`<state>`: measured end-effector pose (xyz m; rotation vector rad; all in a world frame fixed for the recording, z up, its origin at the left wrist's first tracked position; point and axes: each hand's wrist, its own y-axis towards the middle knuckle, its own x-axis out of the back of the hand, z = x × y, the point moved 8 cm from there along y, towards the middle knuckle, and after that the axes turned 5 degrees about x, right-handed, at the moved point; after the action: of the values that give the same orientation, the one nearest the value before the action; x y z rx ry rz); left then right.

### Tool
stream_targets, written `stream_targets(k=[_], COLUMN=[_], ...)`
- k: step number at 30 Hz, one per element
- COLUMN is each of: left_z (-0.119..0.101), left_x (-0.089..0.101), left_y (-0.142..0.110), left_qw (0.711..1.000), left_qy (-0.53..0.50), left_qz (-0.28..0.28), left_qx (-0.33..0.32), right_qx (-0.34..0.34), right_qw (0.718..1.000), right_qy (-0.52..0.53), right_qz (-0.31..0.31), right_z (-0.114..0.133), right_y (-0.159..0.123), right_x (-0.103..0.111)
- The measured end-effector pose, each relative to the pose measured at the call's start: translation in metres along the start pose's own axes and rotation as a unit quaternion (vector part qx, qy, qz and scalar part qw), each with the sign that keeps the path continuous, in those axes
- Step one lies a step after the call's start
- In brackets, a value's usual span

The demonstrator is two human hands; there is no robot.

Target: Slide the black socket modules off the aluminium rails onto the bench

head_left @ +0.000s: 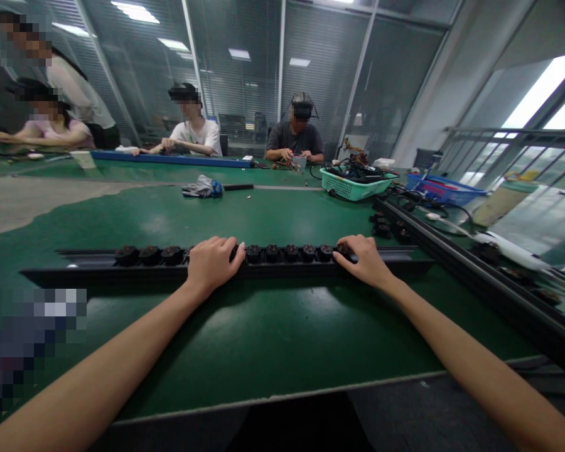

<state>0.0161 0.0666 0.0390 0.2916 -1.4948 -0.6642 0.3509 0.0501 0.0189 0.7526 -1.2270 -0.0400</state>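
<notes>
A long black channel rail [136, 274] lies crosswise on the green table in front of me, with a row of small black socket modules [272, 253] seated along its trough. My left hand [214, 263] is closed over the rail left of its middle, thumb toward the modules, and hides a few of them. At the right end of the row, my right hand [365, 260] pinches the last black socket module [343, 249] between thumb and fingers. Bare trough shows at both ends of the rail.
A second black rail [452, 260] runs along the right side, with loose socket modules [381, 225] beside it. Behind stand a green basket [358, 187] of cables and a blue basket [445, 188]. A glove [203, 187] lies mid-table. Several people sit or stand across the table.
</notes>
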Motion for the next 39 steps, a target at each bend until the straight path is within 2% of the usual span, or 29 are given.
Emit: stream_targets(k=[29,39], left_z=[0.002,0.003], left_x=[-0.003,-0.004], left_y=[0.001,0.000], left_qw=[1.000,1.000], left_qy=[0.008,0.013], left_qz=[0.003,0.004], left_qx=[0.009,0.009], right_qx=[-0.046,-0.047], right_qw=[0.998,0.998], right_qy=[0.037,-0.012], right_qz=[0.016,0.050], right_z=[-0.017,-0.026], right_y=[-0.001,-0.002], right_x=[0.005,0.008])
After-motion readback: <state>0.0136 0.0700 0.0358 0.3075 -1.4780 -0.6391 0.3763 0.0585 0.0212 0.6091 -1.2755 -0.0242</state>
